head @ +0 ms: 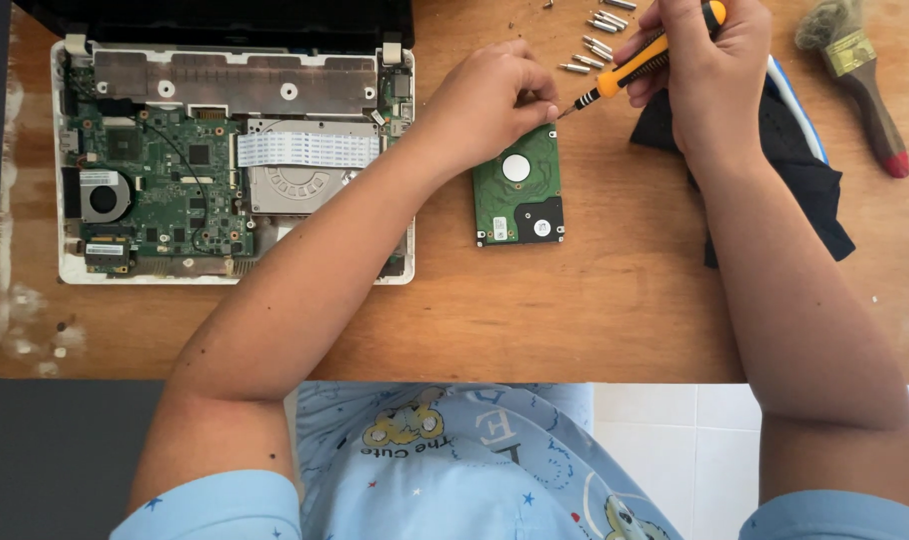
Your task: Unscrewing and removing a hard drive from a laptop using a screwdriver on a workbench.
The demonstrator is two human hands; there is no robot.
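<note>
A small hard drive [520, 195] lies circuit side up on the wooden table [595, 310]. My left hand [490, 95] rests on the drive's far edge, with its fingers curled at the top right corner. An orange and black screwdriver [635, 68] is gripped in my right hand [710, 65], and its tip points at that same corner, right beside my left fingertips. To the left sits an opened white laptop [230, 160] with its green motherboard, fan and white ribbon cable exposed.
Several loose screwdriver bits [595, 45] lie at the table's far edge. A black cloth [810, 190] lies under my right forearm. A paintbrush with a red-tipped wooden handle [865, 85] rests at the far right. Below the table's front edge are white floor tiles.
</note>
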